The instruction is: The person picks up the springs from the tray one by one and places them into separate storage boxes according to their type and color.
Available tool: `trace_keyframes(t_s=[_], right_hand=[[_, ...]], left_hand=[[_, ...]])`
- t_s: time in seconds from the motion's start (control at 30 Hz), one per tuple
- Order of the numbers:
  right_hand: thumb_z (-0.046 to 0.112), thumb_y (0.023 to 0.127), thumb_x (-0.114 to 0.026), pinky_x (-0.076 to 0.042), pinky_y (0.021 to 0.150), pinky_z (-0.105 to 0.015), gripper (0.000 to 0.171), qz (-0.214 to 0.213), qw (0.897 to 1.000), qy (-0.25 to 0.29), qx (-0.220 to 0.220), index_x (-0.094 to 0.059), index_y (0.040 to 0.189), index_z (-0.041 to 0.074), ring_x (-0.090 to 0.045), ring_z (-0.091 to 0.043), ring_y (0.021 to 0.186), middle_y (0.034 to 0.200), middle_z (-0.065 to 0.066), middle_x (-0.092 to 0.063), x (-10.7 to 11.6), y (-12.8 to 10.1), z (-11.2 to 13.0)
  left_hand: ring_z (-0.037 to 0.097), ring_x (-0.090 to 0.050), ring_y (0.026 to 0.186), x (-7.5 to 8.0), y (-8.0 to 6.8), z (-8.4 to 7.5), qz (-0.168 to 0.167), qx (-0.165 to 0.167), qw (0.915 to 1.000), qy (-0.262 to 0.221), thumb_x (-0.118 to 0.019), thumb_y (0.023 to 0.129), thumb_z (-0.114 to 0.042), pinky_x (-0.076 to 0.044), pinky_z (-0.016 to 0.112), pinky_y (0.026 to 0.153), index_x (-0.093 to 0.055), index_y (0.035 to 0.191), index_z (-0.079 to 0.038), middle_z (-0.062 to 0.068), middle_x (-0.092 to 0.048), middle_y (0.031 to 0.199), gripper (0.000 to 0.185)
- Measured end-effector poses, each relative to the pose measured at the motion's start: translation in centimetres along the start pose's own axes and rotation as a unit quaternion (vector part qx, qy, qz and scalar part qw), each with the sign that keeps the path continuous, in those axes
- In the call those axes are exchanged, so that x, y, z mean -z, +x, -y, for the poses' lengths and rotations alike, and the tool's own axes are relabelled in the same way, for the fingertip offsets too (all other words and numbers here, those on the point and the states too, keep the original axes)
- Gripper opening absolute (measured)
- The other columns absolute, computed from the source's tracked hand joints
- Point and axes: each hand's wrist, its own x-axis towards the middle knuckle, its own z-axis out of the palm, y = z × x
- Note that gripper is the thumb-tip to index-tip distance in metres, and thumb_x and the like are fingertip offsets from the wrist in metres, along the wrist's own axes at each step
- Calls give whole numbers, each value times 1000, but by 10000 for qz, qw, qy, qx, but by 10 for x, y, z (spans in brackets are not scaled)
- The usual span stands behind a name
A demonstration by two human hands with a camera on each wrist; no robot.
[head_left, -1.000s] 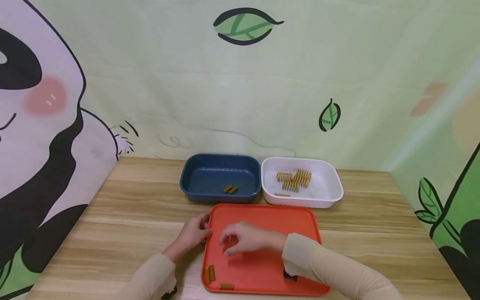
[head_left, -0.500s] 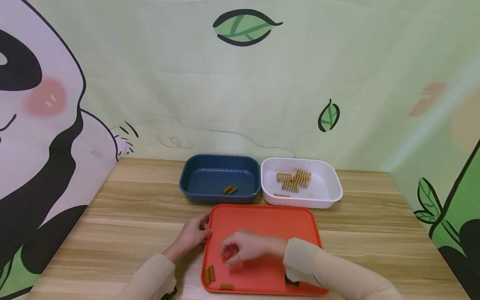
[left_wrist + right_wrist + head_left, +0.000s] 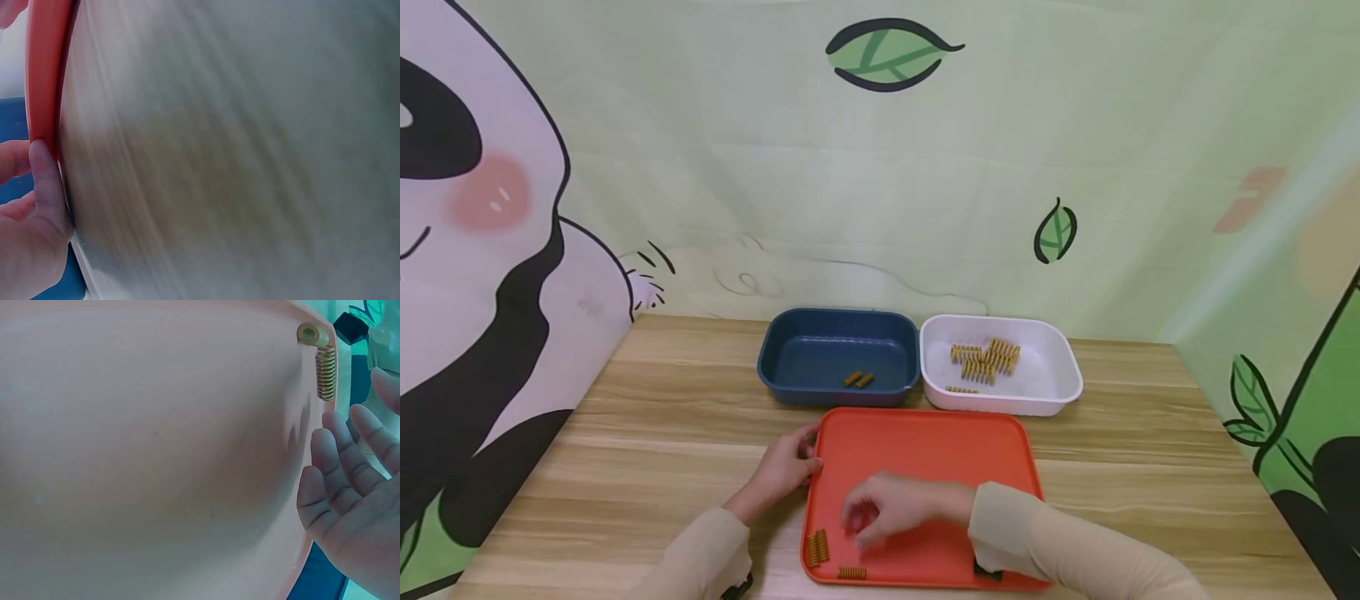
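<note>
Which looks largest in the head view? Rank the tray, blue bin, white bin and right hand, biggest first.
1. Tray
2. Blue bin and white bin: too alike to rank
3. Right hand, plainly smallest as it looks here

Cannot see all of the gold metal coil spring [image 3: 962, 390] partly hidden behind the near wall of the white plastic bin [image 3: 1000, 403], the red rectangular plastic tray [image 3: 917, 442] beneath the beige right sleeve [image 3: 1037, 529], or the bare left hand [image 3: 36, 240] cropped in the left wrist view.
</note>
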Motion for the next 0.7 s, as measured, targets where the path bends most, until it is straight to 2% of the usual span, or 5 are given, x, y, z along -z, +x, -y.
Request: trace_keyframes(t_s=[0.4, 0.7], right_hand=[[19, 80, -64, -43, 64, -11, 19, 178, 9998, -122, -17, -62, 96, 10, -46, 6, 68, 79, 6, -58, -7, 0, 3], [20, 82, -61, -42, 66, -9, 17, 129, 9982, -577, 40, -61, 97, 12, -46, 4, 69, 78, 8, -56, -15, -3, 4]], left_hand=[[12, -46, 55, 0, 2, 1, 29, 113, 9999, -38, -59, 76, 4, -46, 25, 48, -44, 128, -2, 5, -49, 71, 55], [12, -46, 55, 0, 1, 1, 35, 139, 9998, -132, -59, 76, 5, -46, 24, 48, -44, 128, -1, 6, -49, 72, 55]])
